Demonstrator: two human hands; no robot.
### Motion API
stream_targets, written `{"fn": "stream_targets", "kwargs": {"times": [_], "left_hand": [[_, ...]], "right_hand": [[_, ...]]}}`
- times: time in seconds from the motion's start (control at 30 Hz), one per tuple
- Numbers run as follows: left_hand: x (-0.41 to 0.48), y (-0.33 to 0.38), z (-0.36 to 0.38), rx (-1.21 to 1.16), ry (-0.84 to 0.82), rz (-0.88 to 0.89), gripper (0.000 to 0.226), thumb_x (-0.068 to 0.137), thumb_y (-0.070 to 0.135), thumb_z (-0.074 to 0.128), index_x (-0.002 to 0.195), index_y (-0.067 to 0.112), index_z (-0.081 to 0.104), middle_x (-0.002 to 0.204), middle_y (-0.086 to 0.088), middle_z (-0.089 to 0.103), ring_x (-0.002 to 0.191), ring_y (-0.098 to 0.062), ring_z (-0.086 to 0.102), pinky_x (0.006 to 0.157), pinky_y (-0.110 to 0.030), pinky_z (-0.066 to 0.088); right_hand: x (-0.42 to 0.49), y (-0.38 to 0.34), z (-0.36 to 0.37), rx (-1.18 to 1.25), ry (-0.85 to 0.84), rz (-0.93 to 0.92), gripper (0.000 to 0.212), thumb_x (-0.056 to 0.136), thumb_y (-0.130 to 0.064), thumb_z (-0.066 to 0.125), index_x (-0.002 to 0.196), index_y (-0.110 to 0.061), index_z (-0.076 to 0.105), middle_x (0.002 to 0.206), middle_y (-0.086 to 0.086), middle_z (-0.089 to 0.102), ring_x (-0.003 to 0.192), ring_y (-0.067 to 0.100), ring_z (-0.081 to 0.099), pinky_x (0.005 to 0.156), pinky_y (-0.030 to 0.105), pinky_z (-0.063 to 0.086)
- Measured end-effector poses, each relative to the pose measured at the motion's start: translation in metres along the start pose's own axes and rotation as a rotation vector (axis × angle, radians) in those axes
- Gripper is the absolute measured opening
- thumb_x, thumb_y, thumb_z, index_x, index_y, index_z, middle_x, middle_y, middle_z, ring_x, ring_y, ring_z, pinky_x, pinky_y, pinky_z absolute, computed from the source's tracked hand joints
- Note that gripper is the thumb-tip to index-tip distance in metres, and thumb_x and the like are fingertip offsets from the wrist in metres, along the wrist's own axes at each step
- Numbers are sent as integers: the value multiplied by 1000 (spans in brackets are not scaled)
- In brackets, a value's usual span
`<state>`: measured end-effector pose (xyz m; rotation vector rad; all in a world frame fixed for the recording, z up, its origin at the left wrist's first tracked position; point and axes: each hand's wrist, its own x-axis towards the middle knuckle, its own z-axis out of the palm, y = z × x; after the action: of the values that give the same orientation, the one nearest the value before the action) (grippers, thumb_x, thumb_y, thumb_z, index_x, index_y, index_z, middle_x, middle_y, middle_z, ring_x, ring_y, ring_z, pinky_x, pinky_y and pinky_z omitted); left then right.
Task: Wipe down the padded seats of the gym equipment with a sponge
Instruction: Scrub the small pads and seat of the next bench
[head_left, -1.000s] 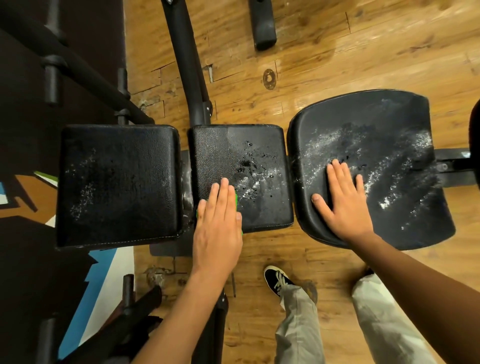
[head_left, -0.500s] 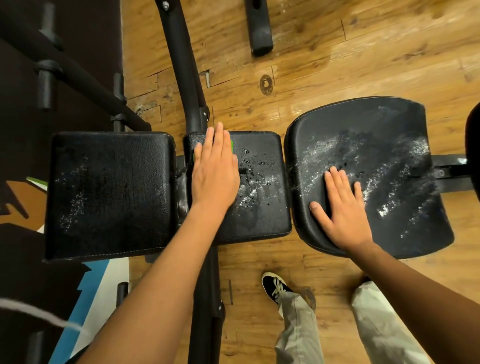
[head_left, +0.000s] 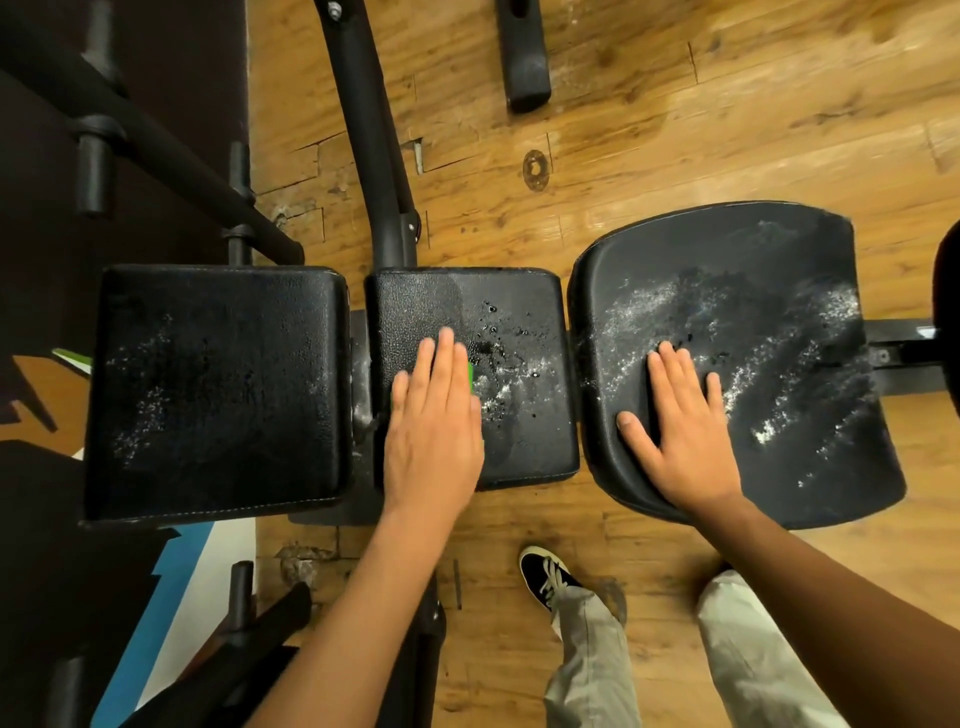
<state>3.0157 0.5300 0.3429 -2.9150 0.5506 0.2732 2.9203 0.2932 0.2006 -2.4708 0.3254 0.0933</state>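
Observation:
Three black padded seats stand in a row: a left pad (head_left: 213, 384), a middle pad (head_left: 514, 312) and a rounded right seat (head_left: 779, 312). White foam streaks and droplets lie on all three. My left hand (head_left: 434, 415) lies flat with straight fingers on the middle pad, pressing a green sponge (head_left: 471, 375); only a thin green edge shows beside my fingers. My right hand (head_left: 680, 421) rests flat on the near left part of the right seat, holding nothing.
A black curved frame tube (head_left: 363, 130) rises behind the middle pad. Black bars with pegs (head_left: 93, 145) cross the dark mat at the left. A black equipment foot (head_left: 524, 57) sits on the wooden floor. My shoe (head_left: 548, 574) and trouser legs are below the seats.
My left hand has slid with the sponge from the middle pad's far edge back towards its near edge. My right hand has stayed on the right seat.

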Motion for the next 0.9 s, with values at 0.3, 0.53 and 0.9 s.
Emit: {"fn": "stream_targets", "kwargs": {"times": [0.3,0.53,0.9], "left_hand": [[106,4,-13,-23,49,10,56,109,27,28,160,9,18,170,-6,6,156,-22,1,125,-41,1],[24,7,1,-59,55,34,55,108,27,33,159,9,23,169,-6,10,156,-22,6,125,-43,6],[7,0,5,-56,31,132,56,107,29,27,159,9,23,169,-5,12,156,-20,6,125,-40,4]], "right_hand": [[0,0,0,10,8,-6,77,102,-56,33,162,-12,18,171,4,9,158,17,-1,127,51,1],[0,1,1,6,4,-6,77,102,-57,32,163,-12,17,171,4,9,158,17,-1,127,52,2],[0,-1,1,0,18,-6,77,101,-56,32,162,-10,20,170,6,13,158,20,3,126,54,4]]}}
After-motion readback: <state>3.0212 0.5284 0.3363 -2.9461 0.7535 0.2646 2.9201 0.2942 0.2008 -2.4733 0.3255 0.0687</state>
